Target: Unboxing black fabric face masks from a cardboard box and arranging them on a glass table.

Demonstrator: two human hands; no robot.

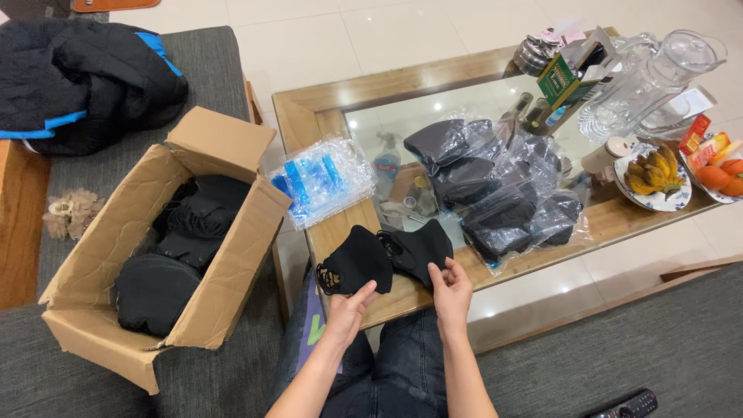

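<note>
Table: I see a wooden coffee table (309, 116) with a glass top, running from near centre to far right.
Box: an open brown cardboard box (224, 271) sits left on the grey sofa, filled with black masks.
Jacket: a black jacket with blue trim (77, 77) lies far left.
Bagged masks: a pile of clear bags holding black masks (503, 201) rests mid-table, right of my hands.
Empty bags: a stack of clear bags with blue strips (321, 178) lies on the table's left end.
Green carton: a small green and white carton (569, 73) stands far right, beside a glass jug (658, 77).
Hard to see: items under the glass are blurred; a remote (631, 405) at the near right is cut off.
Left hand (348, 306): fingers closed on the lower edge of a black mask (357, 259) at the table's near edge.
Right hand (451, 290): apart from the left, fingertips pinching a second black mask (418, 246) just beside the first.
</note>
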